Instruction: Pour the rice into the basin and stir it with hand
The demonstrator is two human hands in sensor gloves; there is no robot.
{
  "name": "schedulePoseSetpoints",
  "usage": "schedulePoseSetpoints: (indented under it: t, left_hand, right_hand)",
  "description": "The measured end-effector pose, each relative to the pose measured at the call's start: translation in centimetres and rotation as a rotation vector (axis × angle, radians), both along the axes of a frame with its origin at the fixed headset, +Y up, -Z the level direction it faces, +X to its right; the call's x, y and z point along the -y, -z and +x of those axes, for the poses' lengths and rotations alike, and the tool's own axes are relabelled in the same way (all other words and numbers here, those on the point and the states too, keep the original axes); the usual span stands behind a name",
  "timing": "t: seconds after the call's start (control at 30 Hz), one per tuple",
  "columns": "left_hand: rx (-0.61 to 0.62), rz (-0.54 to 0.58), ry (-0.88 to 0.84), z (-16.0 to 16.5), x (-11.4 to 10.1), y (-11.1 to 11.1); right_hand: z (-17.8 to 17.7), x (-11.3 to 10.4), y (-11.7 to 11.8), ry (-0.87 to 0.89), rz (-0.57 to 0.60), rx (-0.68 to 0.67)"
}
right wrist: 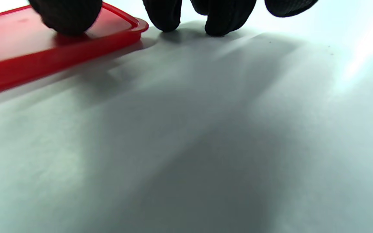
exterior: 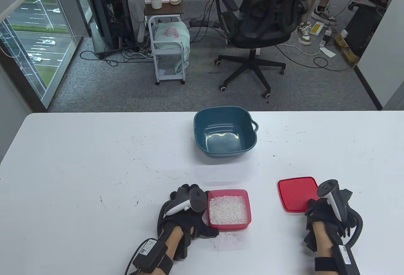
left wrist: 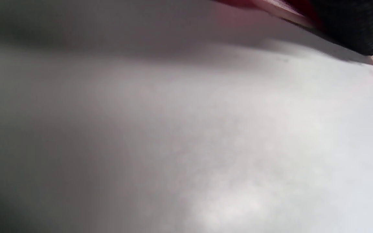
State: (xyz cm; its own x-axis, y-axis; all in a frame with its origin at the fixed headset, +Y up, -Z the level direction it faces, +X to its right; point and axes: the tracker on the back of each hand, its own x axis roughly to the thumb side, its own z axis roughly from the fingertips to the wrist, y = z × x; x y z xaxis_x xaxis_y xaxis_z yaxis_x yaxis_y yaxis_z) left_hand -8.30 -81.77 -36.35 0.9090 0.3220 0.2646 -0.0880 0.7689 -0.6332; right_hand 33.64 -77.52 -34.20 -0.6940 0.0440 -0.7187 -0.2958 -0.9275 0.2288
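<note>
Fingers of our right hand hang down in black glove fabric: in the right wrist view one tip rests on the flat red plastic lid, while the others come down to the white worktop just beside the lid's edge. They look loosely bent and grasp nothing. The lid lies flat on the worktop, at the near right.

Our left hand lies against the left wall of the pink square plastic box, which is filled with white rice. We cannot tell whether the left fingers grasp the box or only touch it, since the tracker and glove cover them from above, and the left wrist view gives only a blur of worktop with a strip of red and black at its top edge.

Farther back, near the middle of the worktop and well apart from both hands, stands the dark teal plastic basin with a small side handle. Its glossy bottom holds no rice.
</note>
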Motion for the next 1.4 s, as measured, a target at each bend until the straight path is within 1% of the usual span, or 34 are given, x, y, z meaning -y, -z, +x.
schedulePoseSetpoints:
  t: [0.1,0.2,0.27,0.33,0.37,0.4,0.47,0.53,0.57,0.6,0.63,0.67,0.7,0.73,0.8,0.83,0.9,1.0,1.1,1.2,1.27,1.4]
  left_hand:
    - [0.001,0.004,-0.001,0.0,0.0,0.0]
    - [0.007,0.035,0.011,-0.1,-0.3,-0.1]
    - [0.025,0.082,0.031,-0.5,-0.9,-0.3]
    - [0.043,0.112,0.073,-1.4,-2.1,-0.5]
    - [0.034,0.166,0.084,-2.1,-3.3,-0.7]
    - [0.024,0.206,0.087,-2.5,-4.1,-0.8]
    - [-0.013,0.386,0.075,-4.1,-7.3,-1.4]
    - [-0.053,0.540,0.027,-5.0,-9.8,-2.2]
    - [-0.070,0.640,0.014,-5.3,-10.9,-2.8]
    - [-0.076,0.752,0.033,-5.6,-11.9,-3.4]
    - [-0.078,0.831,0.058,-5.7,-12.4,-3.8]
    - [-0.074,0.908,0.087,-5.8,-12.8,-4.3]
    - [-0.062,0.956,0.109,-5.9,-12.8,-4.7]
    - [-0.053,0.978,0.113,-5.9,-12.6,-4.9]
    - [-0.025,1.004,0.104,-6.0,-11.8,-5.4]
    - [-0.008,1.002,0.108,-6.1,-11.0,-5.6]
    - [0.013,0.982,0.137,-6.4,-9.3,-5.6]
    - [0.046,0.907,0.179,-6.6,-7.8,-5.3]
    - [0.052,0.878,0.187,-6.4,-7.2,-4.9]
    - [0.056,0.869,0.154,-5.8,-7.2,-4.8]
    - [0.077,0.873,0.168,-5.3,-7.0,-4.9]
    - [0.100,0.864,0.198,-5.1,-6.5,-5.0]
  right_hand:
    - [0.1,0.0,0.0,-0.003,0.016,0.002]
    - [0.0,-0.4,-0.1,0.008,0.032,-0.009]
    - [-0.4,-1.8,0.1,0.045,0.075,-0.033]
    - [-1.7,-4.3,0.0,-0.025,0.156,-0.082]
    - [-2.7,-6.0,-0.1,-0.054,0.205,-0.129]
    - [-3.4,-7.1,-0.2,-0.056,0.243,-0.162]
    - [-6.0,-10.2,-0.7,-0.049,0.378,-0.280]
    - [-7.9,-12.0,-0.8,-0.004,0.442,-0.389]
    - [-9.1,-12.8,-0.7,0.036,0.466,-0.456]
    - [-10.2,-13.4,-0.6,0.093,0.478,-0.524]
    - [-11.1,-13.6,-0.3,0.150,0.482,-0.591]
    - [-12.0,-13.6,0.0,0.228,0.476,-0.648]
    - [-12.9,-13.4,0.4,0.290,0.448,-0.690]
    - [-13.5,-13.1,0.7,0.328,0.427,-0.730]
    - [-15.0,-12.0,1.4,0.377,0.353,-0.768]
    - [-15.7,-11.1,1.9,0.380,0.302,-0.788]
    - [-17.0,-8.9,2.9,0.348,0.199,-0.781]
    - [-17.9,-6.2,4.1,0.321,0.082,-0.765]
    - [-18.4,-3.9,5.0,0.376,0.034,-0.721]
    - [-18.8,-2.6,5.7,0.339,-0.034,-0.698]
    - [-19.1,-2.0,6.2,0.361,-0.073,-0.680]
    - [-19.4,-1.5,7.0,0.369,-0.122,-0.633]
